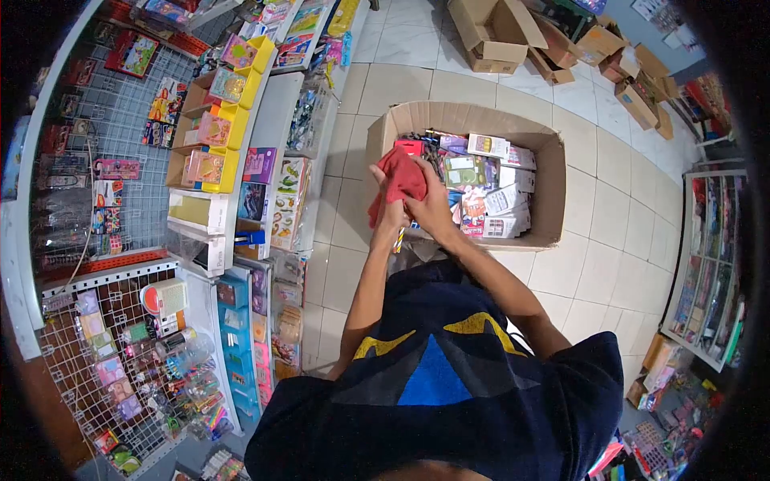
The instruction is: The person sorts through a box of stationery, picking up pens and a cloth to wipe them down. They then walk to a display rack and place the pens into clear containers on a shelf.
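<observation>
A crumpled red cloth (403, 176) is bunched up between my two hands, over the near left part of an open cardboard box (548, 188). My left hand (391, 215) grips it from below and the left, fingers closed. On the other side my right hand (434, 210) is wrapped round the cloth. A thin yellow-and-black striped stick (399, 240) pokes out under my left hand; its upper end is hidden. Inside the box lie packaged goods, among them white packs (503, 199), a green-grey pack (463, 173) and a small white box (488, 145).
Shelves of packaged goods (241, 172) and a wire rack (104, 353) line the left side. Other open cardboard boxes (491, 36) stand on the tiled floor (609, 204) at the back. On the right is a glass-fronted cabinet (706, 264).
</observation>
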The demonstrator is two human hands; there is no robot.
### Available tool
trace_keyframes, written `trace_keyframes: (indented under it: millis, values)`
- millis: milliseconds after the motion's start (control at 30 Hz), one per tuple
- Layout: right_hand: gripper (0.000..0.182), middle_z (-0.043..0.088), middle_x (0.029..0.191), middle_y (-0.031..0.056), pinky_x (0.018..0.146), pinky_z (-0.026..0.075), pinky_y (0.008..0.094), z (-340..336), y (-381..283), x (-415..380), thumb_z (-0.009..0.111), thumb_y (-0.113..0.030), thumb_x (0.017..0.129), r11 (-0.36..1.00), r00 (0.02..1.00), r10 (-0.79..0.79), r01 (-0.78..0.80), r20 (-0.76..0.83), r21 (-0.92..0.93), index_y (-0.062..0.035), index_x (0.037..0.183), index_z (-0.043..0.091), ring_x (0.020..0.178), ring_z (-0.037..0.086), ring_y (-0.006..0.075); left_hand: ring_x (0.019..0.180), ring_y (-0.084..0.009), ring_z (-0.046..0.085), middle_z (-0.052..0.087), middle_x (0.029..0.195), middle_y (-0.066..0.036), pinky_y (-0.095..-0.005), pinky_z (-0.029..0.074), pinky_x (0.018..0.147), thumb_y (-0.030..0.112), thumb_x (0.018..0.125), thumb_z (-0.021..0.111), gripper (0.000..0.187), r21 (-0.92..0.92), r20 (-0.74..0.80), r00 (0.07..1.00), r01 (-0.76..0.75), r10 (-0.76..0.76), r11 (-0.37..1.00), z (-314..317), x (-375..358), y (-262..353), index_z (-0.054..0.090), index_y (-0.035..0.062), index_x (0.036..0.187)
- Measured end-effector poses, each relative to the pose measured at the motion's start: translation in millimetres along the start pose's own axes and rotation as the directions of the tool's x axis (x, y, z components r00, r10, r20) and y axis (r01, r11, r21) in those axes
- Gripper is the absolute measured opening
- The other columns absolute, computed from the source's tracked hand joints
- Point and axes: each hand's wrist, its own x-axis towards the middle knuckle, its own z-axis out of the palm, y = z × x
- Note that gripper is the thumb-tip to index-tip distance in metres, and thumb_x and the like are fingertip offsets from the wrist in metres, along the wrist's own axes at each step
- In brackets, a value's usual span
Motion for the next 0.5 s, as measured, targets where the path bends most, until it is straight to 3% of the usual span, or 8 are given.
trace_keyframes:
  millis: [33,100,233,300,333,367,467,500]
  values:
    - [0.055,0.06,0.109,0.0192,0.087,0.047,0.0338,-2.2,-3.6,2.3,0.062,-0.001,0.077,0.996,0.999,-0.037,0.038,0.017,-0.083,-0.0044,0.128,0.041,0.102,0.06,0.0247,0.063,-0.0118,0.048,0.051,0.081,-0.003,-0.0249,0.035,0.038,0.08,0.08,0.012,0.089,-0.021,0.017,0.999,-0.048,0.049,0.999,-0.4,4.1,-3.1,0.047,0.0097,0.12]
    - [0.054,0.062,0.103,0.0196,0.083,0.048,0.034,-1.5,4.1,1.6,0.066,-0.002,0.074,0.998,1.0,-0.019,0.018,-0.013,-0.064,-0.0039,0.123,0.044,0.098,0.062,0.0255,0.059,-0.0107,0.044,0.048,0.076,0.0,-0.0236,0.034,0.04,0.078,0.083,0.014,0.083,-0.066,-0.065,0.98,-0.191,0.186,0.979,12.4,4.7,-9.4,0.052,0.0087,0.109]
    - [0.046,0.065,0.097,0.0189,0.078,0.05,0.0337,-5.8,14.2,1.7,0.069,-0.004,0.07,0.989,0.988,0.137,-0.132,-0.071,0.074,-0.0027,0.112,0.051,0.093,0.064,0.026,0.059,-0.0099,0.043,0.048,0.075,-0.001,-0.022,0.033,0.043,0.072,0.087,0.022,0.073,0.132,-0.073,0.984,-0.154,0.164,0.979,17.5,1.4,-20.0,0.055,0.0079,0.102]
    - [0.039,0.063,0.093,0.0109,0.076,0.047,0.0298,-8.4,11.3,3.8,0.065,0.002,0.071,0.986,0.981,0.161,-0.156,-0.108,0.055,-0.0015,0.107,0.053,0.087,0.058,0.0157,0.055,-0.0083,0.041,0.046,0.07,0.0,-0.0232,0.031,0.042,0.069,0.089,0.025,0.069,0.157,-0.03,0.979,-0.193,0.2,0.968,20.6,4.6,-19.6,0.055,0.0088,0.105]
    - [0.035,0.062,0.091,0.0069,0.075,0.046,0.0279,-10.0,11.0,6.1,0.063,0.005,0.071,0.985,0.977,0.17,-0.166,-0.127,0.045,-0.0009,0.105,0.053,0.085,0.055,0.0105,0.048,-0.0065,0.036,0.043,0.065,0.001,-0.0233,0.028,0.039,0.065,0.091,0.025,0.065,0.132,-0.026,0.996,-0.076,0.08,0.988,20.1,2.3,-18.8,0.054,0.0104,0.11]
    - [0.032,0.062,0.09,0.0066,0.076,0.046,0.0285,-10.9,22.3,6.8,0.061,0.003,0.074,0.997,0.984,0.081,-0.078,-0.159,0.027,-0.0012,0.105,0.055,0.084,0.056,0.0119,0.042,-0.0048,0.032,0.04,0.059,0.002,-0.0235,0.025,0.036,0.062,0.093,0.026,0.062,0.108,-0.021,0.999,0.043,-0.041,0.993,19.6,0.1,-18.0,0.054,0.0121,0.115]
    - [0.029,0.062,0.094,0.0079,0.079,0.045,0.029,-32.9,26.7,23.7,0.062,-0.002,0.077,0.997,0.899,0.074,-0.069,-0.432,0.027,-0.0007,0.105,0.056,0.086,0.057,0.0146,0.036,-0.0043,0.027,0.036,0.053,0.004,-0.0207,0.022,0.034,0.06,0.094,0.024,0.058,-0.023,-0.025,0.987,-0.162,0.161,0.987,28.7,-27.4,3.9,0.052,0.0161,0.12]
    - [0.033,0.063,0.097,0.0093,0.081,0.046,0.03,-50.0,33.2,31.8,0.062,-0.003,0.076,0.993,0.895,0.115,-0.099,-0.432,0.062,-0.0003,0.108,0.055,0.089,0.058,0.0164,0.035,-0.0046,0.022,0.026,0.049,0.007,-0.0201,0.016,0.032,0.063,0.092,0.029,0.057,-0.085,-0.01,0.975,-0.22,0.22,0.972,23.4,-25.6,-5.6,0.05,0.0187,0.12]
